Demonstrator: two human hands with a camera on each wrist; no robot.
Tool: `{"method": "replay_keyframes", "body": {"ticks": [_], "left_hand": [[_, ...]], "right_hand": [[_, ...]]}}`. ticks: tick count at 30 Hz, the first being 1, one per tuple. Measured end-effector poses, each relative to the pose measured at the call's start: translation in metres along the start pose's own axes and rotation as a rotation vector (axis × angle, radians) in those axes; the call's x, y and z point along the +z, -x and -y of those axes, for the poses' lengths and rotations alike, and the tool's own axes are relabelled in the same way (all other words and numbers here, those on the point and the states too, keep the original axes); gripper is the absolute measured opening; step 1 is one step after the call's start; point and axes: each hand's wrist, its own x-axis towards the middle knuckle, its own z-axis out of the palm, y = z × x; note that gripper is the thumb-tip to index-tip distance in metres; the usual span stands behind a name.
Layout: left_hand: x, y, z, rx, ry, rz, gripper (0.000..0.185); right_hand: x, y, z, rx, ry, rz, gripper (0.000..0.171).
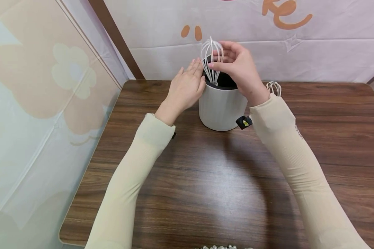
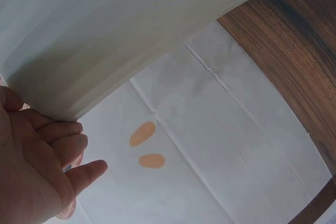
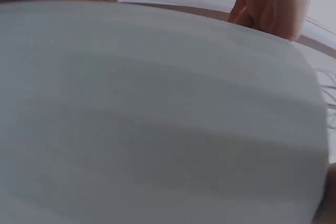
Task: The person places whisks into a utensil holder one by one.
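Observation:
A white ribbed container (image 1: 222, 107) with a dark inside stands at the back middle of the wooden table (image 1: 205, 180). A white whisk (image 1: 210, 52) stands in it, wire head up. My right hand (image 1: 238, 67) reaches over the rim and pinches the whisk's wires with fingers and thumb. My left hand (image 1: 187, 86) lies with straight fingers against the container's left side near the rim. In the left wrist view the container (image 2: 121, 35) fills the top and my left hand's fingers (image 2: 60, 132) touch its wall. The right wrist view shows little more than the container's wall (image 3: 157, 119).
A second whisk (image 1: 274, 88) lies on the table just behind my right wrist. A few pearl-like beads (image 1: 221, 247) show at the near edge. A white cloth with orange marks (image 1: 299, 45) hangs behind the table. A patterned panel (image 1: 43, 103) stands to the left.

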Motion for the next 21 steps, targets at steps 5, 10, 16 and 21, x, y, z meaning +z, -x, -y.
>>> {"method": "replay_keyframes", "body": {"ticks": [5, 10, 16, 21], "left_hand": [[0.000, 0.000, 0.002, 0.002, 0.006, -0.012, 0.055], [0.002, 0.000, 0.004, 0.003, 0.012, -0.027, 0.054], [0.002, 0.000, 0.006, 0.008, 0.009, -0.018, 0.055], [0.002, 0.000, 0.009, 0.007, 0.009, -0.015, 0.054]], "right_hand": [[-0.002, 0.005, 0.003, -0.023, 0.102, 0.012, 0.065], [-0.009, 0.008, 0.006, -0.044, 0.033, -0.027, 0.055], [-0.026, 0.013, 0.008, -0.064, -0.118, -0.092, 0.037], [-0.039, 0.018, 0.008, -0.051, -0.184, -0.106, 0.030]]}}
